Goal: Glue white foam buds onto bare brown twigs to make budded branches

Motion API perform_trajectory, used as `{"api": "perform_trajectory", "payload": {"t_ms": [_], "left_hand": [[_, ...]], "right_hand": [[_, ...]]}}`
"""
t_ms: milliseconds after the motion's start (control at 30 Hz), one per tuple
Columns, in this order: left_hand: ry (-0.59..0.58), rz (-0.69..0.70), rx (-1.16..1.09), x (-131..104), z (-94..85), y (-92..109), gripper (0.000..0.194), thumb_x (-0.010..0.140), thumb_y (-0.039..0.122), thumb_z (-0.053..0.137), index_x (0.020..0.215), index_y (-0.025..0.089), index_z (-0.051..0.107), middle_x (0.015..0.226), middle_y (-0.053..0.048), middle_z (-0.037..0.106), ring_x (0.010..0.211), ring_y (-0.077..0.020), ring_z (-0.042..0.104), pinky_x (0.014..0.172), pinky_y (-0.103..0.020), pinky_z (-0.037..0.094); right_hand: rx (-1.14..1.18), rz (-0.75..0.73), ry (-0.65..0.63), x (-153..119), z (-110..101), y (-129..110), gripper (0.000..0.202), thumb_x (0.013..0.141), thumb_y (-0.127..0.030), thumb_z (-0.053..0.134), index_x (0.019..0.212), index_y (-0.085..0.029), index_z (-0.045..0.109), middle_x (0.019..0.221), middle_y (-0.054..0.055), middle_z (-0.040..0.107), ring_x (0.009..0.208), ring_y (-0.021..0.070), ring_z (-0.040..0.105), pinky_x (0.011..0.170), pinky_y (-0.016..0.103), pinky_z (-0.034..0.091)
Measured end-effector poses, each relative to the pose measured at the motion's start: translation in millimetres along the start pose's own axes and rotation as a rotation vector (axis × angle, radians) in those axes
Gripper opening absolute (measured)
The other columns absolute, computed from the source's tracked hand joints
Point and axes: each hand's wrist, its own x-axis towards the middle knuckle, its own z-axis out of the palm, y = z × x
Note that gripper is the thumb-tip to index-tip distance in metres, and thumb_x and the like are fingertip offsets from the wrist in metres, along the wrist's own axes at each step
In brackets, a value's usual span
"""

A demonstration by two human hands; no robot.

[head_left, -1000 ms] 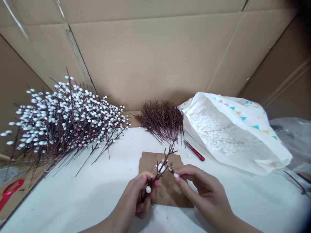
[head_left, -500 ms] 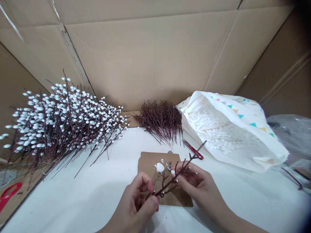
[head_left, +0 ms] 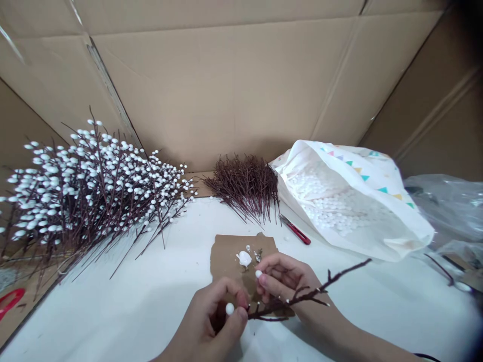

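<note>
A bare brown artificial twig [head_left: 315, 291] with small white dabs on its side shoots slants up to the right. Its lower end is pinched by my left hand [head_left: 217, 314], and a white berry [head_left: 230, 308] shows at that hand's fingertips. Between thumb and forefinger, my right hand [head_left: 285, 276] grips another white berry [head_left: 258, 274] just above the twig. Under both hands lies a piece of brown cardboard [head_left: 222, 259], carrying a blob of white paste [head_left: 245, 259] that resembles glue.
At left lies a large heap of berried twigs [head_left: 94, 186]. Bare twigs [head_left: 245, 186] are piled at the back middle. A white bag [head_left: 392, 221] of loose berries and a red-handled cutting tool [head_left: 298, 234] lie right; a red ring-shaped handle [head_left: 13, 299] shows at far left.
The twig has swung down to the right and turned, so a berry now shows by my left fingers. My right hand has moved slightly left and down, still holding a berry.
</note>
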Motion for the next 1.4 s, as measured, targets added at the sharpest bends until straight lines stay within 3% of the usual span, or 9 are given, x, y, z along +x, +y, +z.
{"api": "perform_trajectory", "payload": {"t_ms": [333,700,900,1233,1400], "left_hand": [[0.060,-0.116,0.050,0.3,6.2,11.6,0.034,0.081,0.051,0.054,0.072,0.019,0.051,0.059,0.003,0.039,0.056,-0.0127,0.034,0.052,-0.025,0.025],[0.072,-0.125,0.034,1.0,6.7,10.3,0.028,0.080,0.045,0.056,0.070,0.019,0.051,0.059,0.003,0.041,0.058,-0.0132,0.036,0.053,-0.025,0.027],[0.071,-0.138,0.007,2.2,8.3,13.0,0.026,0.080,0.042,0.059,0.070,0.018,0.054,0.061,0.002,0.047,0.058,-0.0131,0.040,0.054,-0.024,0.029],[0.028,-0.154,0.059,1.8,6.6,11.3,0.021,0.084,0.034,0.052,0.074,0.017,0.059,0.065,0.000,0.054,0.058,-0.0126,0.038,0.055,-0.025,0.028],[0.079,-0.137,0.047,0.0,5.2,14.5,0.020,0.081,0.034,0.057,0.071,0.018,0.059,0.062,0.000,0.055,0.059,-0.0141,0.044,0.055,-0.025,0.031]], "right_hand": [[0.309,0.012,-0.260,-2.4,7.9,6.7,0.015,0.071,-0.023,0.079,0.081,-0.017,0.070,0.071,0.000,0.069,0.062,0.0071,0.063,0.058,0.016,0.049],[0.167,-0.168,-0.254,-0.6,9.3,7.5,0.009,0.069,-0.021,0.080,0.078,-0.021,0.077,0.076,0.002,0.070,0.066,0.0093,0.064,0.063,0.019,0.053],[-0.049,-0.350,-0.252,1.7,3.9,6.0,0.008,0.077,-0.023,0.073,0.083,-0.024,0.078,0.076,0.004,0.070,0.064,0.0117,0.066,0.058,0.021,0.054],[-0.098,-0.381,-0.269,5.6,2.4,10.6,0.013,0.075,-0.017,0.073,0.083,-0.025,0.078,0.074,0.003,0.070,0.058,0.0102,0.064,0.054,0.020,0.054],[-0.043,-0.362,-0.295,5.9,1.5,9.7,0.017,0.076,-0.014,0.072,0.085,-0.027,0.078,0.076,0.002,0.070,0.061,0.0093,0.065,0.057,0.019,0.053]]}}
